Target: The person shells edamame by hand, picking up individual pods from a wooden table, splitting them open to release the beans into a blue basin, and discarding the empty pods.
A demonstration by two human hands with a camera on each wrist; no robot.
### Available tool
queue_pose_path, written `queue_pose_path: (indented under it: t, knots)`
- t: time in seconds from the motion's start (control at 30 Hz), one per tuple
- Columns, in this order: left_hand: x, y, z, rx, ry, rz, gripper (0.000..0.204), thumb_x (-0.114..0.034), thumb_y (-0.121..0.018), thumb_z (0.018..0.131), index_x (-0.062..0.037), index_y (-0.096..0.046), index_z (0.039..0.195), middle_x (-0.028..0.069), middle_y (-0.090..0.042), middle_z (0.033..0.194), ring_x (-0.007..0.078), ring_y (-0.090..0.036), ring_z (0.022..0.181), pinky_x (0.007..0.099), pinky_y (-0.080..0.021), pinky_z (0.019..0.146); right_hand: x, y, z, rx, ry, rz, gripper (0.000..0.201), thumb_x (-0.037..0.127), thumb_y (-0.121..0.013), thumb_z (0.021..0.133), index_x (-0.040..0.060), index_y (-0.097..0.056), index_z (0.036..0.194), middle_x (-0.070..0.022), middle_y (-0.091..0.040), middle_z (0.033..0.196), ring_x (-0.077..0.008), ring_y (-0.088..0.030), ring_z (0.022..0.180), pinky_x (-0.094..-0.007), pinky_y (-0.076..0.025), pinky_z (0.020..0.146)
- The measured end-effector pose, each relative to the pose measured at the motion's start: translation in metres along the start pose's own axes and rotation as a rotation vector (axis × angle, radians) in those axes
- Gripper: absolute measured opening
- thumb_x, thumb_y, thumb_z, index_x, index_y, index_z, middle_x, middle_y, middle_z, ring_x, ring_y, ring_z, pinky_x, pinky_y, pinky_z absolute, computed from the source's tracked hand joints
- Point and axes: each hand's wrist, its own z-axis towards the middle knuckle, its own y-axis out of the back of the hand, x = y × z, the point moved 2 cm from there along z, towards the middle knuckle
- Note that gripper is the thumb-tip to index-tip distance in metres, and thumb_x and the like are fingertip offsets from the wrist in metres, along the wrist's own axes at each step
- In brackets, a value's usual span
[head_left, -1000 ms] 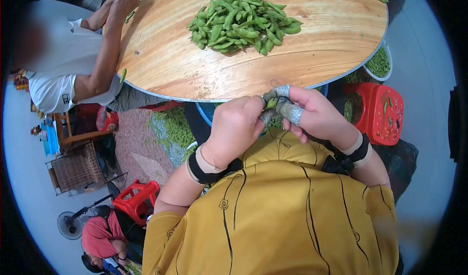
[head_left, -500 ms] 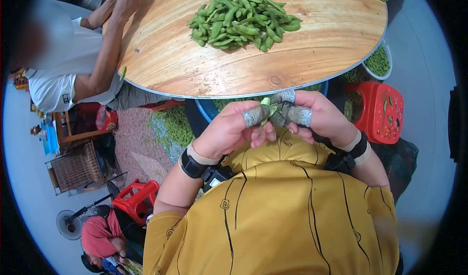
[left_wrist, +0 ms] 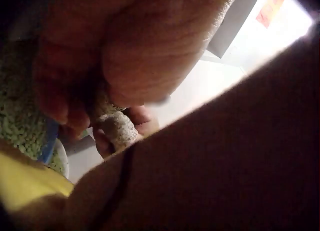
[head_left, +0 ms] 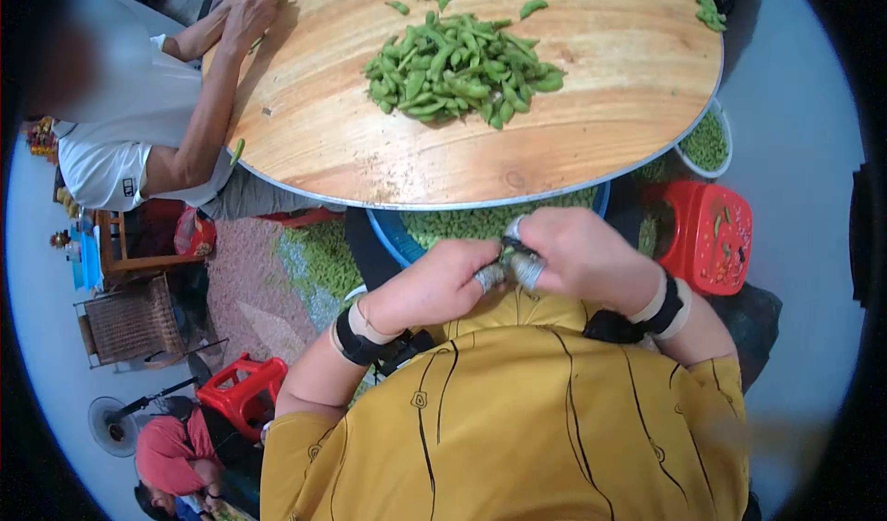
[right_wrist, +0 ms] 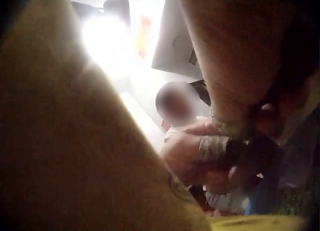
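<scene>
Over the blue basin at the table's near edge, the left hand and right hand meet with curled fingers. Between their tape-wrapped fingertips they pinch a green pod, mostly hidden by the fingers. Shelled green beans lie in the basin beneath. In the left wrist view the left hand is dark and close, with a taped finger of the right hand beyond it. The right wrist view has the right hand above the left hand's taped finger; the pod cannot be made out there.
A heap of green pods lies on the wooden table. To the right stand a red stool and a white tub of beans. A person in white sits at the left; someone in red is lower left.
The head view has shifted, showing more of the table. Both hands have turned knuckles-up around the pod, which showed between the fingertips half a second ago and is now mostly covered.
</scene>
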Motion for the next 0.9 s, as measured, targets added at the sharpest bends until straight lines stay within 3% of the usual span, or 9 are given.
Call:
queue_pose_path:
  t: [0.1,0.23,0.3,0.33,0.4,0.6,0.7,0.77,0.9]
  knots:
    - [0.002,-0.004,0.000,-0.067,-0.073,0.117,0.009,-0.002,-0.049,0.084,0.0005,-0.056,0.089,0.0164,-0.052,0.071,0.0232,-0.055,0.066,0.0339,-0.045,0.062,0.004,-0.006,0.000,-0.023,-0.066,-0.076,0.022,0.016,-0.066,0.069,0.0029,-0.051,0.079,-0.0157,-0.056,0.073,-0.0363,-0.058,0.072,-0.0438,-0.048,0.063]
    - [0.005,0.003,-0.007,-0.132,0.154,-0.053,0.009,-0.007,-0.050,0.088,0.0004,-0.055,0.089,0.0151,-0.052,0.068,0.0202,-0.046,0.062,0.0330,-0.043,0.061,0.001,-0.008,-0.002,-0.094,-0.106,0.004,0.022,0.014,-0.065,0.069,0.0020,-0.053,0.083,-0.0167,-0.056,0.075,-0.0365,-0.058,0.073,-0.0433,-0.048,0.064]
    - [0.005,0.007,-0.009,-0.197,0.236,0.038,0.012,-0.006,-0.050,0.081,0.0026,-0.055,0.089,0.0260,-0.056,0.076,0.0428,-0.056,0.074,0.0424,-0.045,0.066,0.004,-0.009,-0.001,-0.296,-0.044,0.045,0.021,0.013,-0.064,0.070,0.0012,-0.055,0.085,-0.0173,-0.057,0.077,-0.0378,-0.058,0.074,-0.0430,-0.048,0.064]
    - [0.006,0.005,-0.009,-0.199,0.234,0.038,0.012,-0.006,-0.050,0.081,0.0026,-0.055,0.089,0.0260,-0.056,0.076,0.0428,-0.056,0.074,0.0424,-0.045,0.066,0.003,-0.010,-0.002,-0.296,-0.043,0.044,0.021,0.013,-0.064,0.070,0.0012,-0.055,0.085,-0.0173,-0.057,0.077,-0.0378,-0.058,0.074,-0.0430,-0.048,0.064]
    - [0.008,0.001,-0.007,-0.153,0.145,0.038,0.010,-0.005,-0.048,0.087,0.0016,-0.055,0.090,0.0163,-0.055,0.069,0.0214,-0.058,0.065,0.0352,-0.045,0.060,0.001,-0.013,-0.001,-0.095,-0.141,0.127,0.021,0.012,-0.064,0.071,0.0004,-0.056,0.087,-0.0186,-0.058,0.078,-0.0388,-0.058,0.075,-0.0427,-0.048,0.065]
    - [0.002,0.009,0.002,-0.214,0.028,0.172,0.014,-0.006,-0.046,0.090,0.0012,-0.057,0.095,0.0144,-0.062,0.075,0.0202,-0.061,0.067,0.0310,-0.048,0.062,-0.002,-0.003,0.007,-0.171,-0.320,0.248,0.023,0.010,-0.062,0.074,0.0000,-0.058,0.094,-0.0212,-0.062,0.080,-0.0321,-0.062,0.073,-0.0363,-0.049,0.067]
    - [0.001,0.014,0.001,-0.012,0.360,-0.826,0.023,-0.012,-0.043,0.096,0.0025,-0.055,0.109,0.0195,-0.066,0.098,0.0294,-0.067,0.081,0.0315,-0.054,0.069,-0.005,0.004,0.007,-0.074,-0.496,0.623,0.022,0.011,-0.062,0.079,0.0012,-0.060,0.099,-0.0050,-0.063,0.075,-0.0101,-0.058,0.066,-0.0271,-0.048,0.062]
    - [0.005,0.018,-0.005,0.125,0.283,-1.164,0.029,-0.018,-0.046,0.096,0.0043,-0.051,0.114,0.0287,-0.062,0.104,0.0344,-0.067,0.087,0.0350,-0.056,0.069,0.000,0.014,0.007,0.022,-0.544,0.964,0.016,0.013,-0.061,0.083,0.0035,-0.061,0.096,0.0017,-0.059,0.073,-0.0063,-0.052,0.059,-0.0219,-0.044,0.053]
    - [0.004,0.013,-0.005,0.136,0.157,-1.193,0.030,-0.016,-0.049,0.095,0.0038,-0.048,0.118,0.0236,-0.062,0.105,0.0261,-0.067,0.083,0.0303,-0.055,0.068,-0.002,0.012,0.005,-0.022,-0.465,1.247,0.014,0.012,-0.060,0.084,0.0037,-0.060,0.096,0.0028,-0.057,0.073,-0.0030,-0.047,0.054,-0.0184,-0.038,0.047]
